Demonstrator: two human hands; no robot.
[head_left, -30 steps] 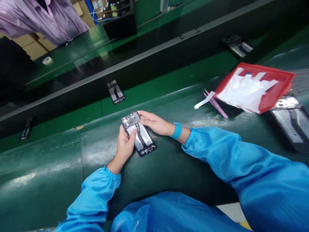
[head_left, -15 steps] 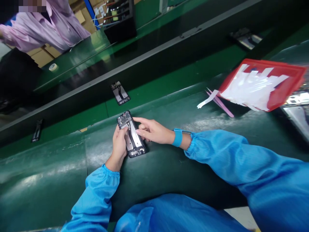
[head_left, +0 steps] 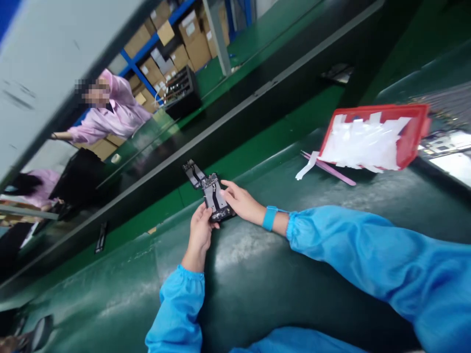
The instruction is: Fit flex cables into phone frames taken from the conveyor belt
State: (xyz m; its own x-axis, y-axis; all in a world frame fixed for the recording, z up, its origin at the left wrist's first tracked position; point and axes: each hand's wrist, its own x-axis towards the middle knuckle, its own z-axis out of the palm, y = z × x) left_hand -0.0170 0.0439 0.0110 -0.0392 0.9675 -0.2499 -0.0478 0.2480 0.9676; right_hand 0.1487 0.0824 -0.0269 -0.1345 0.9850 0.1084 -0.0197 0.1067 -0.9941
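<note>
An opened smartphone, its circuit board, black ribbon cable and silver inner plate exposed, is held tilted between my two hands. My left hand grips its lower left corner, thumb on top and fingers beneath. My right hand is closed on the right edge, thumb over the inner face and index finger along the upper side; the other fingers are mostly hidden. Just beyond the phone's top end lies a second opened phone on the green strip, partly overlapped in view by the held one.
Pink tweezers and a white strip lie right, beside a red tray holding white strips. More phone parts lie at far right and left. Across a raised rail, people in pink work near a black rack.
The held phone has moved away from me towards the second phone at the green strip. My left hand has slid down to its lower corner. The camera view has tilted up, showing more background.
</note>
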